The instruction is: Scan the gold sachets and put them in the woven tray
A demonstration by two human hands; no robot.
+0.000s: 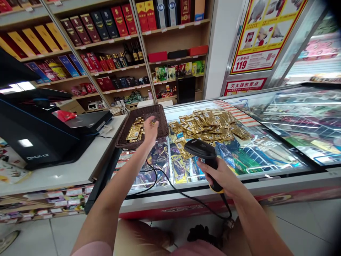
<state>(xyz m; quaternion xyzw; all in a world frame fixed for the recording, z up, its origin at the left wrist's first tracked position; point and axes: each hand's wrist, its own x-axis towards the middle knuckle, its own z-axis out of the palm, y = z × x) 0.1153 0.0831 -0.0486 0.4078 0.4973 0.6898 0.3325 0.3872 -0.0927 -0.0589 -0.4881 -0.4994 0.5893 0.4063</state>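
My right hand [217, 174] is wrapped round the grip of a black barcode scanner [201, 148], its head pointing left over the freezer's glass lid. A cable [183, 193] runs from the scanner's base across the freezer front. My left hand [151, 128] reaches over a brown woven basket [124, 137], its fingers apart. Gold foil packets [135, 129] lie in the basket's left half, beside that hand. Right of the basket, a large pile of the same gold packets [207, 124] is spread on the glass, behind the scanner.
A glass-topped freezer [266, 176] stretches to the right. On the left counter [66, 176] stands a black point-of-sale machine [39, 138]. Shelves of boxed bottles [119, 21] line the back. Red and yellow posters [262, 39] hang at the upper right.
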